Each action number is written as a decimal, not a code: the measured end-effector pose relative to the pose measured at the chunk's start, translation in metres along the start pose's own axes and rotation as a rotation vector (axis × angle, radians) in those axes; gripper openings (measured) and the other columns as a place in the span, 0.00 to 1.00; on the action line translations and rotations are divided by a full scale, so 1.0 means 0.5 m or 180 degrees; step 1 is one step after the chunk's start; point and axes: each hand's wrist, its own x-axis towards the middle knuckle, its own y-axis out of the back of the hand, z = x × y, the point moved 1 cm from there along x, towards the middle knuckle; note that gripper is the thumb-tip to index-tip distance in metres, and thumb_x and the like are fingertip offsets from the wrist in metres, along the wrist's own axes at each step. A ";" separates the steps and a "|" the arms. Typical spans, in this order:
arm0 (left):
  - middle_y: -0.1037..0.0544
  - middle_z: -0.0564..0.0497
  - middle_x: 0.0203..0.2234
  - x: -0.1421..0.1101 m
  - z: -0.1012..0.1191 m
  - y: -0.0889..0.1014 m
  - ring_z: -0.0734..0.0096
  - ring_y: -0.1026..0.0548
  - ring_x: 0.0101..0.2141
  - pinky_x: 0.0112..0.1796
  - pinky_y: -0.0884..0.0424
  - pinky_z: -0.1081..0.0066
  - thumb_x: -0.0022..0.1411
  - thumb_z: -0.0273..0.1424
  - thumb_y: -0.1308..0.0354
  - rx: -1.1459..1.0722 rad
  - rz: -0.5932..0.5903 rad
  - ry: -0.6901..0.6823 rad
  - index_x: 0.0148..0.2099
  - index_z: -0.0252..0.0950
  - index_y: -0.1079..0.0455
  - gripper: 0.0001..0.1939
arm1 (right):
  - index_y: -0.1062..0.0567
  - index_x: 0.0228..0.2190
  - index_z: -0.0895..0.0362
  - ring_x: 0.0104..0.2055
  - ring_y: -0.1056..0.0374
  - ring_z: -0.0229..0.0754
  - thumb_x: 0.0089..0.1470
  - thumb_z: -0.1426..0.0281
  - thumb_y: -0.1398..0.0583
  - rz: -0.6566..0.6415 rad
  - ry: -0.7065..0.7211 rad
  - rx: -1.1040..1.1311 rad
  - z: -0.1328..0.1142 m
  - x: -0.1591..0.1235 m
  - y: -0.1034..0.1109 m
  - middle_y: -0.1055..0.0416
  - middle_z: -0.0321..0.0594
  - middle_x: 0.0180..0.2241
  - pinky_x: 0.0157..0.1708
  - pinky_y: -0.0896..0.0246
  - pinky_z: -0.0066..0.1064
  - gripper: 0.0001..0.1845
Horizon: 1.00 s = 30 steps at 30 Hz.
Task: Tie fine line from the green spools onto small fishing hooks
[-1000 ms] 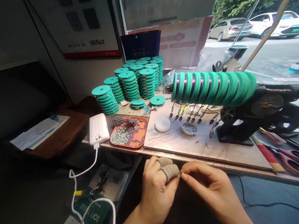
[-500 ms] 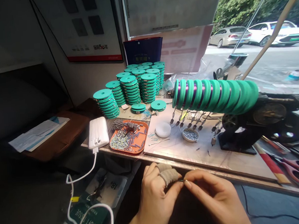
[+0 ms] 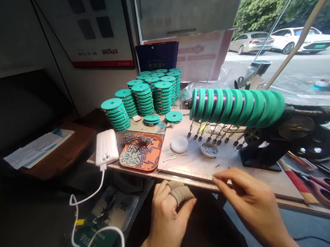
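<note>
wooden table [image 3: 198,183] by grey wall [image 3: 101,82], left hand [image 3: 170,214] and right hand [image 3: 249,200] near it, fingers [image 3: 190,205] pinched, contents unclear.

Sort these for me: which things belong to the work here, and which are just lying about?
Likely part of the work:
- green discs on the black machine
- stacked green discs
- orange tray of small parts
- white bowl of grey pieces

Apparently just lying about:
- power bank
- papers
- tissue pack
</note>
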 end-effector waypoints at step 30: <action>0.23 0.53 0.25 0.052 0.029 -0.002 0.71 0.28 0.28 0.31 0.34 0.70 0.53 0.26 0.39 -0.0236 0.0353 -0.0639 0.30 0.37 0.27 0.02 | 0.27 0.39 0.62 0.15 0.35 0.37 0.54 0.77 0.55 -0.0098 0.0994 -0.1791 -0.022 0.007 -0.046 0.27 0.41 0.26 0.14 0.43 0.28 0.20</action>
